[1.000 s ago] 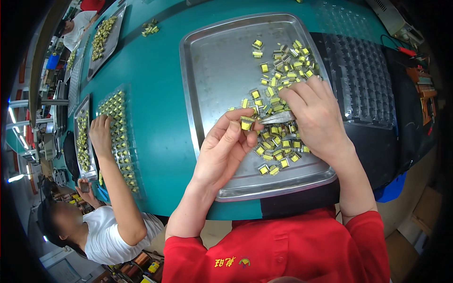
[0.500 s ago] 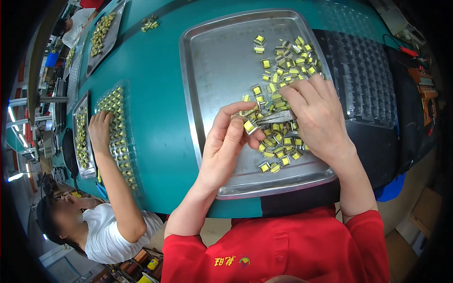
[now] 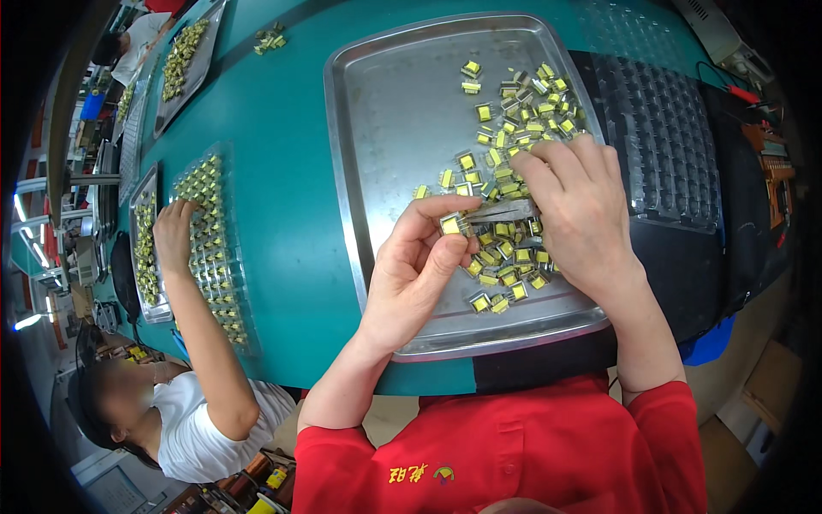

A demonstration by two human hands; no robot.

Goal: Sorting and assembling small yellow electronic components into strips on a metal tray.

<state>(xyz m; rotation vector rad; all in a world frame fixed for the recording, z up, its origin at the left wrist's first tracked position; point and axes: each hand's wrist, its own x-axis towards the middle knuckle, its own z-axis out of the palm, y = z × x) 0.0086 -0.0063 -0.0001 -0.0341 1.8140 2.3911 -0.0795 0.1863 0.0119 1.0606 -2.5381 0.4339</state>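
Over the metal tray point(image 3: 390, 128), my left hand point(image 3: 408, 272) pinches a small yellow-taped transformer point(image 3: 451, 224) between thumb and forefinger. My right hand point(image 3: 584, 224) is closed round a pair of pliers point(image 3: 507, 211), whose grey jaws point left. The tips of the jaws meet the pin side of the transformer; whether they grip a pin is too small to tell. The plier handles are hidden inside my right palm. Beneath and beyond both hands, a heap of similar transformers point(image 3: 505, 255) covers the tray's right half.
Right of the tray lies a clear plastic blister tray point(image 3: 672, 146) on a black mat. To the left, a co-worker's hand point(image 3: 174, 236) is over a blister tray point(image 3: 244, 330) filled with transformers, beside a narrow metal tray point(image 3: 158, 313). Several loose transformers point(image 3: 271, 38) lie farther back.
The held transformer has turned and shifted slightly up and left, with the pliers' tips staying against it. My left fingers have changed their pinch. The co-worker's hand has moved slightly left.
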